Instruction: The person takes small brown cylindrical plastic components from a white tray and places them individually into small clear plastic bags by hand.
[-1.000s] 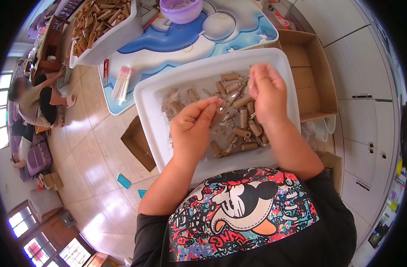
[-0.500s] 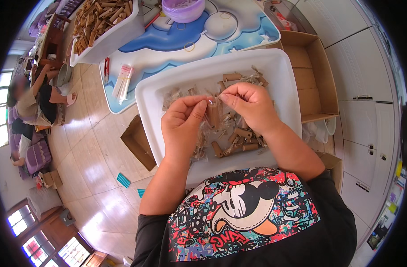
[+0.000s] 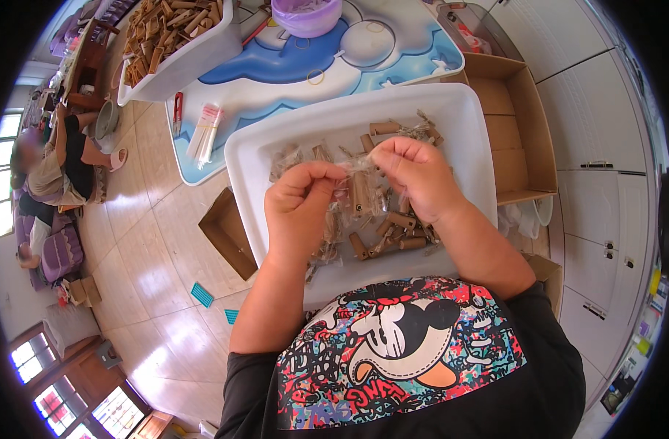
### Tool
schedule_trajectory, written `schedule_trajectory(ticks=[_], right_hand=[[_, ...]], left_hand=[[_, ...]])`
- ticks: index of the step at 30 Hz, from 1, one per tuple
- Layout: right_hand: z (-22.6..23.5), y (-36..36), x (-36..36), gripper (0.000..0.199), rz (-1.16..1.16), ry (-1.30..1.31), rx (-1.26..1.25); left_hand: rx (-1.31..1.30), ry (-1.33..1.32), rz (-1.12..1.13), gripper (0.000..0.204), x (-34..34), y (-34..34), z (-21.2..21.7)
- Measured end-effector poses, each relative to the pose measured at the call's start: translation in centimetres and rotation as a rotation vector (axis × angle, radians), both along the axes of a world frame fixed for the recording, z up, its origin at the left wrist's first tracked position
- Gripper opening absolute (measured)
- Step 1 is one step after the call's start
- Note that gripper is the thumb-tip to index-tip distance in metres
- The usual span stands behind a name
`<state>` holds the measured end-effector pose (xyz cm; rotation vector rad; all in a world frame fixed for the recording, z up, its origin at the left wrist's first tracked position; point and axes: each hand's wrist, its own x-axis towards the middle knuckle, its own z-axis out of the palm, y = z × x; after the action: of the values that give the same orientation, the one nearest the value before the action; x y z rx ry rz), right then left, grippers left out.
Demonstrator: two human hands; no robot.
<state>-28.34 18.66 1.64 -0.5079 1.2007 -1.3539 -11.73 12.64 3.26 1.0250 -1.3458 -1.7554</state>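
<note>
My left hand (image 3: 299, 208) and my right hand (image 3: 418, 175) both pinch the upper edge of a small clear plastic bag (image 3: 359, 192). A brown cylindrical piece with a small hole shows inside the bag, which hangs between them. Beneath lies a white plastic tub (image 3: 239, 175). In it are several loose brown tube-shaped pieces (image 3: 401, 221), small metal bits at the far right, and filled clear bags (image 3: 287, 155) on the left side. The fingertips hide part of the bag's top.
Behind the tub stands a blue-and-white patterned table (image 3: 276, 88) with a stack of clear bags (image 3: 205, 135), red-handled snips (image 3: 177, 113) and a purple bowl (image 3: 305, 22). A white bin (image 3: 159, 84) of brown pieces is far left. Cardboard boxes (image 3: 521, 132) flank the tub. Another person (image 3: 53, 164) sits at left.
My hands have drawn slightly apart along the bag's top edge, the right one moving a little right. The bag's mouth now looks spread wider between them.
</note>
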Motion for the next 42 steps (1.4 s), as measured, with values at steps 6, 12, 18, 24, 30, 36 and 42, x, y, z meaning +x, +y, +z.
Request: schedule_trajectory(ticks=[6, 12, 18, 24, 30, 36, 42], right_hand=[[0.7, -0.1, 0.5, 0.014, 0.015, 0.146, -0.073], [0.3, 0.3, 0.1, 0.009, 0.007, 0.256, -0.087], [0.8, 0.0, -1.5, 0.012, 0.002, 0.333, -0.071], [1.4, 1.5, -5.0, 0.015, 0.294, 1.057, 0.143], [0.0, 2.0, -3.1, 0.013, 0.966, 1.603, 0.128], [-1.4, 2.2, -4.0, 0.01, 0.73, 1.503, -0.043], [2.4, 7.5, -10.7, 0.021, -0.25, 0.763, -0.026]], left_hand=[[-0.174, -0.116, -0.024, 0.012, 0.1, 0.2, 0.2], [-0.064, 0.023, 0.085, 0.013, -1.0, 0.7, 2.0], [-0.009, -0.167, -0.058, 0.015, 1.5, -1.2, 0.4], [-0.599, -0.871, -0.107, 0.021, 4.2, -2.4, 1.7], [-0.81, -0.846, -0.333, 0.021, 1.0, -1.0, 3.1], [-0.817, -0.916, -0.512, 0.02, -1.8, -2.2, 0.3], [-0.882, -0.797, -0.781, 0.015, -2.8, -1.7, -0.7]])
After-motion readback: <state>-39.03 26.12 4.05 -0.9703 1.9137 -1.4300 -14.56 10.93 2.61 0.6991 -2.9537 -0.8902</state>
